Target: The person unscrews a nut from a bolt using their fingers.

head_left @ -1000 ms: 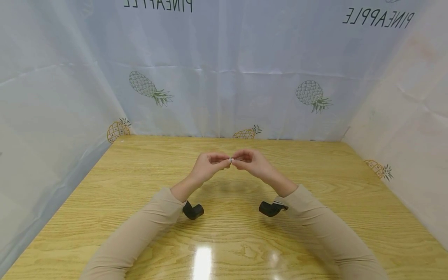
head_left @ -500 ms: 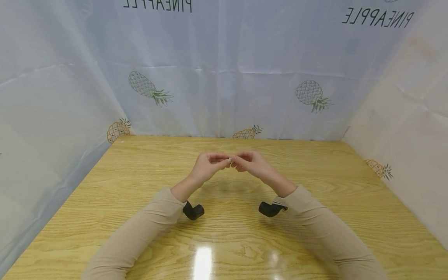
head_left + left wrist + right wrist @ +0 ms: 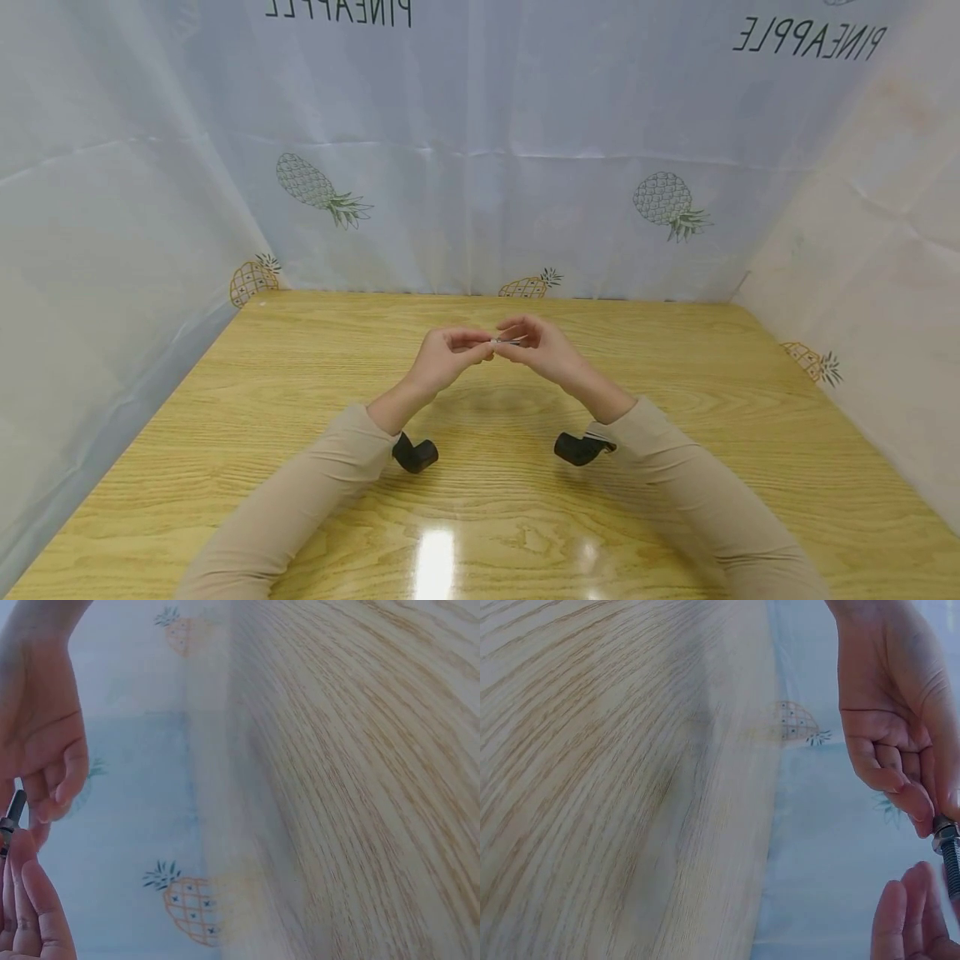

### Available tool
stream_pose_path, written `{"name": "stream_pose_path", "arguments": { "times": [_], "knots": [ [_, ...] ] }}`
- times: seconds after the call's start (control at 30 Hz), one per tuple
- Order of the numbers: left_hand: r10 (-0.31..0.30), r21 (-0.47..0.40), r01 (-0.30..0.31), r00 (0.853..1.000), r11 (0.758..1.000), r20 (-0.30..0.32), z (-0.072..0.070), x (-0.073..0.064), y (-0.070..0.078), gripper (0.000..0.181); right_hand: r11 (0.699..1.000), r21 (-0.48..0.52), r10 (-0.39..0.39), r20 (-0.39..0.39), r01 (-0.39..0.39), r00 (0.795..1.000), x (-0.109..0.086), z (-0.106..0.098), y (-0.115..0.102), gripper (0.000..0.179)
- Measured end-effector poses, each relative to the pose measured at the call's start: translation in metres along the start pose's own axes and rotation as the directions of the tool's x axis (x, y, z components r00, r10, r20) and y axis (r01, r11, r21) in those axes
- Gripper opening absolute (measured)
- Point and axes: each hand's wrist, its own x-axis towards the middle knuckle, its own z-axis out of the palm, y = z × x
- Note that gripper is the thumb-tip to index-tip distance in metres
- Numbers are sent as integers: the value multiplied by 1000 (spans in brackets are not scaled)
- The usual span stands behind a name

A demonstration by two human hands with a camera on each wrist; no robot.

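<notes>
A small metal bolt (image 3: 952, 864) with a nut (image 3: 945, 838) on it is held between the two hands above the table. The left hand (image 3: 444, 358) pinches the bolt's near end, hiding it behind thumb and fingertips. From that grip the threaded shank points toward the right hand (image 3: 551, 352). The right thumb reaches the nut region, and the right fingers curl round the shank with the index finger raised slightly. Dark shank and nut also show at the left edge of the left wrist view, where the bolt (image 3: 18, 804) lies between both hands.
A wood-grain table (image 3: 480, 517) lies under the hands. Behind and beside it hangs a pale curtain (image 3: 480, 208) printed with pineapples. Black wrist mounts (image 3: 415, 452) sit below both sleeves.
The left hand stays in place. The right fingers closed over the shank half a second ago; now they have spread, the index finger has lifted, and the shank shows again.
</notes>
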Motion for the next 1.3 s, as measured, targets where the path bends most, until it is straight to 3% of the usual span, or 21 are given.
{"name": "stream_pose_path", "arguments": {
  "times": [0.23,0.5,0.8,1.03,1.3],
  "knots": [
    [9,-3,-9,1000,1000,-3,1,-1,0,25,996,-2,86,24,-86,996,0,1,-1,36],
    [3,-6,-3,1000,1000,-5,0,-1,-1,27,998,-66,-12,-23,11,1000,0,1,-1,32],
    [1,7,-1,1000,1000,-5,-1,-1,-2,27,999,-14,42,22,-42,999,1,1,0,34],
    [-3,-8,3,1000,1000,-10,0,-2,-2,27,999,-37,-38,2,38,999,1,1,1,32],
    [-12,-5,12,1000,1000,-15,1,-2,-2,27,999,-15,49,11,-49,999,2,3,-2,36]
  ]
}}
